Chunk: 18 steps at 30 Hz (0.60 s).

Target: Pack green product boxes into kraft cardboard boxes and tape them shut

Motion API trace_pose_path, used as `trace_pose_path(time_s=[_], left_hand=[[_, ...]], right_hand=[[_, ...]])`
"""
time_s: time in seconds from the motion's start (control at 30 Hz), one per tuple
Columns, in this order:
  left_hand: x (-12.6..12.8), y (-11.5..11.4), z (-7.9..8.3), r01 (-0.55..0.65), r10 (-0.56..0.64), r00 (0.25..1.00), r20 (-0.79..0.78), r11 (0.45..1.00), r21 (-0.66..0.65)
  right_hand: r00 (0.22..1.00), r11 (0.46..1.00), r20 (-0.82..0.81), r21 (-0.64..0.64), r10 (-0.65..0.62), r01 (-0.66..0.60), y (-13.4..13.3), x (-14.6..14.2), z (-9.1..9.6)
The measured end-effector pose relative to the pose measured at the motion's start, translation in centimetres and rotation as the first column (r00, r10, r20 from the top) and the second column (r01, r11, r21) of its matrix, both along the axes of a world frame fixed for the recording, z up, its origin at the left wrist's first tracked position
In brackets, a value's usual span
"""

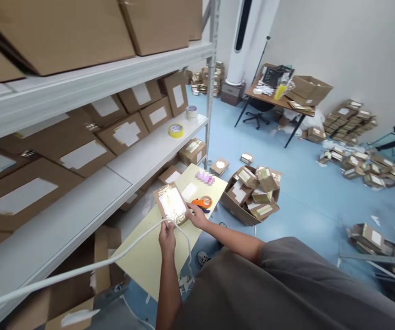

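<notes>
A small brown parcel (171,204) with a white label and shiny tape lies on a pale yellow table (149,256). My left hand (167,236) is closed at the parcel's near edge, pinching something I cannot make out beside a white cable (80,269). My right hand (196,214) rests on the parcel's right edge, fingers curled against it. An orange tape dispenser (202,203) lies just past my right hand.
White shelving (121,176) with several labelled cartons stands on the left, two tape rolls (176,130) on it. An open box of parcels (254,195) sits on the blue floor. Parcel piles (362,160) and a cluttered desk (280,98) lie beyond.
</notes>
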<state>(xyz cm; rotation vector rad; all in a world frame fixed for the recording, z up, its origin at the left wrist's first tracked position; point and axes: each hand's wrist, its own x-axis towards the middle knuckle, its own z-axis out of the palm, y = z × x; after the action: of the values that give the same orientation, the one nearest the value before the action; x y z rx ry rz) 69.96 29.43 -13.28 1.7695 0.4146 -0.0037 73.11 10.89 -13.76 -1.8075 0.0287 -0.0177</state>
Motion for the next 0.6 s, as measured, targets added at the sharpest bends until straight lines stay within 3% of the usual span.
trace_pose_path(time_s=[0.13, 0.27, 0.43, 0.6], left_hand=[[4.6, -7.5, 4.3, 0.187, -0.177, 0.980, 0.088, 0.973, -0.135], [7.9, -16.2, 6.7, 0.374, -0.353, 0.926, 0.135, 0.908, -0.188], [10.1, -29.2, 6.8, 0.611, -0.591, 0.790, 0.164, 0.736, -0.292], [9.5, -45.4, 5.5, 0.765, -0.783, 0.601, 0.162, 0.505, -0.399]], right_hand=[[0.968, 0.971, 0.082, 0.053, -0.238, 0.234, -6.9, 0.4, 3.1], [0.863, 0.872, 0.128, 0.085, -0.489, 0.482, -14.2, -0.6, 5.3], [0.690, 0.722, 0.237, 0.086, -0.684, 0.686, -24.8, -2.7, 6.5], [0.501, 0.519, 0.192, 0.055, -0.844, 0.853, -37.6, -5.9, 6.0]])
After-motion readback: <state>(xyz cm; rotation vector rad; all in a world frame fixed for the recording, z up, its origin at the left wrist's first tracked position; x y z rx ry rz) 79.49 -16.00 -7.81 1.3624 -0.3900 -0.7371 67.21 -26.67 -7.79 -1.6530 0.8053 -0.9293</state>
